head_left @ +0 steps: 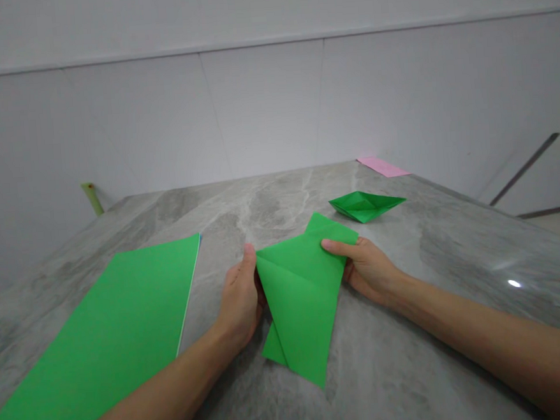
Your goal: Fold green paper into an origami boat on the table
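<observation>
A partly folded sheet of green paper (305,298) is held up over the table between my two hands. Several layers show, with a crease running from its left corner and flaps sticking out at the top right and lower left. My left hand (242,296) grips the left edge, thumb up along the corner and the other fingers hidden behind the paper. On the upper right part, my right hand (368,268) pinches the paper, its thumb lying on the front. Behind it on the table lies a folded green paper boat (363,205).
At the left lies a stack of green paper sheets (125,323). A pink paper (383,166) rests at the far right edge of the grey marbled table (436,327). A white wall (263,109) stands behind, and a light green object (92,199) shows beyond the far left edge.
</observation>
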